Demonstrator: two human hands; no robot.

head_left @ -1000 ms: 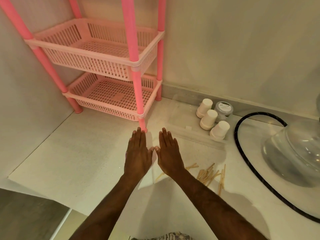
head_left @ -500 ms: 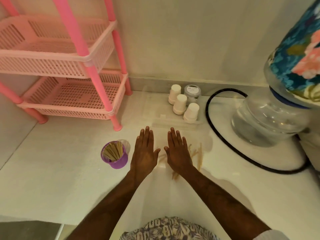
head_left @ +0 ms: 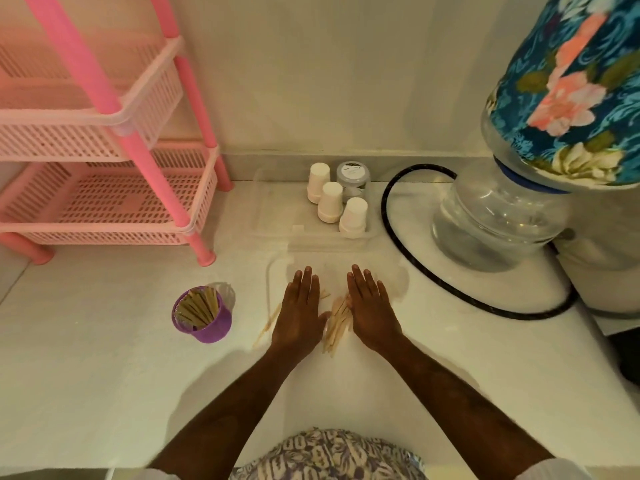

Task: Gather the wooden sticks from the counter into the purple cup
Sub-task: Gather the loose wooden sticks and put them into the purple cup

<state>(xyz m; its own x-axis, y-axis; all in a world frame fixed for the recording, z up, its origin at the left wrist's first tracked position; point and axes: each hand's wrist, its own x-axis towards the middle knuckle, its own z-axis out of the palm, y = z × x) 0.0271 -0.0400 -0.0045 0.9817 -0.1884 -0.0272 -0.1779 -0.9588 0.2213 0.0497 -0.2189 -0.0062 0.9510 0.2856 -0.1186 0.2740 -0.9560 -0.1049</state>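
Observation:
A purple cup (head_left: pixel 204 322) stands on the white counter (head_left: pixel 104 358), left of my hands, with several wooden sticks upright inside it. Loose wooden sticks (head_left: pixel 335 325) lie in a small pile between my two hands, and a few more sticks (head_left: pixel 268 323) lie just left of my left hand. My left hand (head_left: pixel 299 315) rests flat, palm down, fingers apart, partly over the sticks. My right hand (head_left: pixel 372 313) is flat and palm down as well, its inner edge touching the pile. Neither hand holds anything.
A pink two-tier basket rack (head_left: pixel 104 174) stands at the back left. Three upturned white cups (head_left: pixel 330 202) and a small jar (head_left: pixel 353 178) sit in a clear tray by the wall. A black hose (head_left: pixel 398 244) loops around a water bottle (head_left: pixel 495 220) with a floral cover at right.
The view has swung to the right and down, bringing the purple cup and water bottle into view. My hands have moved apart slightly, showing the stick pile between them.

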